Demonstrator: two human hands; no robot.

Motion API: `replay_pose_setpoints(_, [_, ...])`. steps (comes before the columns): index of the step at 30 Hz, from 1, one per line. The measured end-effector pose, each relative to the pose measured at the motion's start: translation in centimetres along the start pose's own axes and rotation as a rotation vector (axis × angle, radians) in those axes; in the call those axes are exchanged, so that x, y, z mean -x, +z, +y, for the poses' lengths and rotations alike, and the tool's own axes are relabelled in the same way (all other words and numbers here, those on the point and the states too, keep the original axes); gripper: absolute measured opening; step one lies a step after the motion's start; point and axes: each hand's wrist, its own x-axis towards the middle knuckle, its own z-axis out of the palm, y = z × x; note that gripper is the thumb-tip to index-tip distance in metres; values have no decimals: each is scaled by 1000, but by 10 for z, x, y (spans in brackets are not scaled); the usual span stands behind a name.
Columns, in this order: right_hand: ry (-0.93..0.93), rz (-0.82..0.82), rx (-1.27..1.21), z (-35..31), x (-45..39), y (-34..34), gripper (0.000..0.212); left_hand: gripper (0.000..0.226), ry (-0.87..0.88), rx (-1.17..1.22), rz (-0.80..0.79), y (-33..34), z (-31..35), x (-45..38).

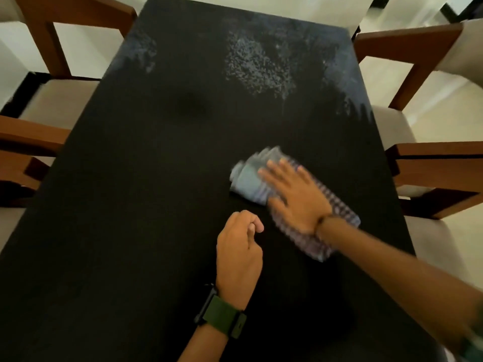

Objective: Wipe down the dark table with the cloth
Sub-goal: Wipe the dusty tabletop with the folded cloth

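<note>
Right hand: the right hand point(295, 197) lies flat with fingers spread wide, pressing the cloth point(251, 176) onto the desk point(130, 178), likely so the whole palm drives the wipe
Cloth: a bunched checked cloth, toward the right edge of the desk, about midway along it, blurred
Left hand: the left hand point(239, 253) holds nothing, fingers loosely curled, near the near edge, probably just steadying the person
Residue: pale speckled residue point(261, 66) near the far edge looks not yet wiped
Chairs: wooden chairs point(418, 61) flank both long edges
</note>
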Motion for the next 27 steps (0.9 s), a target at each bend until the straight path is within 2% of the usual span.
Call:
replay_pose_setpoints(2, [289,87,-28,17,-50,-8,58,27,-30,-35,-1,-6,-6,-1])
replay_pose_setpoints(4, [502,103,-94,22,-92,-16,57,27,-26,-37,12,-16,-12,1])
replay_pose_setpoints(7, [605,100,-120,-5,-110,-18,58,29,-13,-42,39,-37,-17,4])
replay_pose_setpoints(9, [484,98,-65,-48,-97,-10,59,30,-16,-16,92,-51,-16,4])
replay_pose_setpoints(11, [277,67,-60,-101,-77,-1,61,30,-17,34,154,-63,-10,1])
replay_pose_setpoints(13, [76,-30,-44,-145,-62,5,65,31,-18,36,174,-69,-2,-4])
replay_pose_setpoints(15, [-61,-112,-42,-157,-59,2,69,25,26,-10,171,-71,4,-9])
replay_pose_setpoints(18, [-119,-59,-53,-120,-68,-1,63,22,94,-62,166,-66,5,-12])
replay_pose_setpoints(22, [305,101,-27,-15,-62,-6,56,28,9,-55,91,-49,2,-10])
replay_pose_setpoints(24, [490,100,-44,36,-42,-12,55,31,-9,-46,41,-39,0,-11])
replay_pose_setpoints(27, [645,81,-85,71,-25,-16,55,29,0,-17,25,-27,1,-20])
